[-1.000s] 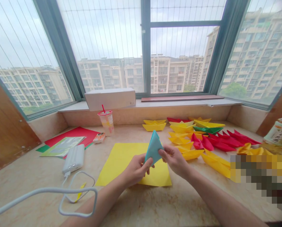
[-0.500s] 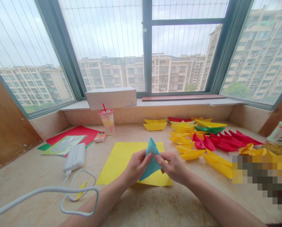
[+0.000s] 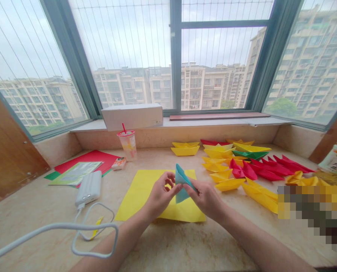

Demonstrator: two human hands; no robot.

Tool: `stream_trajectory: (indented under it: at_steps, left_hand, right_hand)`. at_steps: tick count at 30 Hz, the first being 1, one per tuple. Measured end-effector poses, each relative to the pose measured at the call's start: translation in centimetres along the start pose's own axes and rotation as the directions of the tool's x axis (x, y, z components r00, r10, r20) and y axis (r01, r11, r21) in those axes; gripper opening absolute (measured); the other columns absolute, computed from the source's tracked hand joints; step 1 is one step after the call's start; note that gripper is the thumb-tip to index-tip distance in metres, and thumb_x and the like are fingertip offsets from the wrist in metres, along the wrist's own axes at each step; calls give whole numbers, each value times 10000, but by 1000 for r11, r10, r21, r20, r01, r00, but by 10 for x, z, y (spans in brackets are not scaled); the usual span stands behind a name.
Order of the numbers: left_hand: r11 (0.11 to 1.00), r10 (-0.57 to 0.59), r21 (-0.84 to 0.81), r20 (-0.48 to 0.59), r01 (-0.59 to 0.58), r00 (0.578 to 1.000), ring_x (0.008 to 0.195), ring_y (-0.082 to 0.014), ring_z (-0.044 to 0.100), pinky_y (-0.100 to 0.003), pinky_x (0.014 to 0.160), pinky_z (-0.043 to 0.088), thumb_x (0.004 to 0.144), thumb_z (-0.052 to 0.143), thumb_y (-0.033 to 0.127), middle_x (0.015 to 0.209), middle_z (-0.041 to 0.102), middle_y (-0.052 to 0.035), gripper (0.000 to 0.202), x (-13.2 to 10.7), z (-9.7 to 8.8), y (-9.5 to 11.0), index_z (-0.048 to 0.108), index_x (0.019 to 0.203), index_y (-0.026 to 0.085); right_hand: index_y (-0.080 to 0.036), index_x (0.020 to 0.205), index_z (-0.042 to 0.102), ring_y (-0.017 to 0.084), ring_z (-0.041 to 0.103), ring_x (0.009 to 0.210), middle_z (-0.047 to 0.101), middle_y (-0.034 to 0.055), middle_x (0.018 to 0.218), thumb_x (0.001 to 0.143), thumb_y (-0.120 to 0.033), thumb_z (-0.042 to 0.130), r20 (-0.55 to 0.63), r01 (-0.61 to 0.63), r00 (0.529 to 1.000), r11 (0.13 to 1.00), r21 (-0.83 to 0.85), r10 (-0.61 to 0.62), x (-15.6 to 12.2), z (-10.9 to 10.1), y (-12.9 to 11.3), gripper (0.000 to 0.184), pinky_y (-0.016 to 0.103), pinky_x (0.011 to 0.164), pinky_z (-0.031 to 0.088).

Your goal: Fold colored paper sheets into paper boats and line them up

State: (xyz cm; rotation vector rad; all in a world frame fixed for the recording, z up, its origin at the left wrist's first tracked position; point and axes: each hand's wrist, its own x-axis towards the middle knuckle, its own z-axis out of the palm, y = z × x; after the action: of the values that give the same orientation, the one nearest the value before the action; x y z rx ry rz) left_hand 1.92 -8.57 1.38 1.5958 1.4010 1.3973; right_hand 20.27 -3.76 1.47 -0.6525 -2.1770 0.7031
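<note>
A small folded piece of light-blue paper (image 3: 182,194) is held up at the middle, tilted, with its pointed end upward. My right hand (image 3: 203,194) pinches it from the right, thumb on the near face and fingers behind. At its left edge, the thumb of my left hand (image 3: 161,192) presses on the paper while the other fingers curl loosely, with gaps between them. Beneath both hands lies a flat yellow sheet (image 3: 134,200). Rows of folded paper boats begin just beyond my right hand, the nearest a yellow boat (image 3: 230,184).
Red paper boats (image 3: 267,170) and a green one (image 3: 250,155) stand at the right, near a jar (image 3: 335,160). A lidded cup (image 3: 128,145) is behind left. A power bank (image 3: 89,189) with a white cable (image 3: 55,226) and red sheets (image 3: 91,156) lie leftward.
The blue paper has turned and its lower end has swung up to the right. My left fingers have loosened and spread somewhat; my right hand keeps its pinch.
</note>
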Motion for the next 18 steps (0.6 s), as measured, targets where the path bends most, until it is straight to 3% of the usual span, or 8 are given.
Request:
stream_trajectory:
  at_steps: [3,7,10,12,15,18]
  left_hand:
    - [996,-62,-69,44,65,997,681,-138,551,-193,470,446,791,704,474,778,580,-13,354,0,0,-1,585,911,163]
    - [986,-73,-150,19,75,997,691,-144,567,-166,372,436,779,715,474,862,590,-23,437,-2,2,2,529,1049,185]
    - [962,-89,-256,14,89,996,654,-127,565,-160,341,424,771,730,460,916,595,-24,487,-2,2,7,472,1100,209]
    - [946,-85,-309,68,102,994,630,-116,548,-166,365,440,774,734,455,850,576,-9,444,-3,2,10,496,1041,192]
    - [923,-42,-373,156,98,987,627,-114,537,-187,445,474,800,710,483,731,533,13,404,-4,0,12,542,985,164]
    - [900,-6,-423,228,104,974,618,-119,558,-213,497,481,805,687,533,735,568,-1,444,-6,-1,12,560,1005,158]
  right_hand:
    - [-238,1237,648,196,649,749,730,40,896,1007,-401,376,52,10,999,999,54,-13,-1,-1,-1,392,265,676,448]
    - [-227,1324,580,191,636,783,712,53,943,1013,-471,327,86,42,995,996,80,-49,-2,-3,-4,470,264,703,445]
    - [-203,1333,571,166,588,696,661,40,816,1002,-576,215,111,63,990,983,173,-83,-2,-5,-4,613,260,666,442]
    - [-180,1296,602,145,521,598,583,15,687,994,-606,169,104,4,994,962,274,-34,-2,-6,-3,679,251,590,421]
    - [-160,1270,618,114,446,528,524,-8,644,972,-621,317,115,-127,990,892,433,85,0,-6,-2,626,229,497,369]
    - [-171,1352,532,97,440,503,529,-29,632,926,-625,458,265,-225,960,807,545,89,0,-6,-3,627,206,470,361]
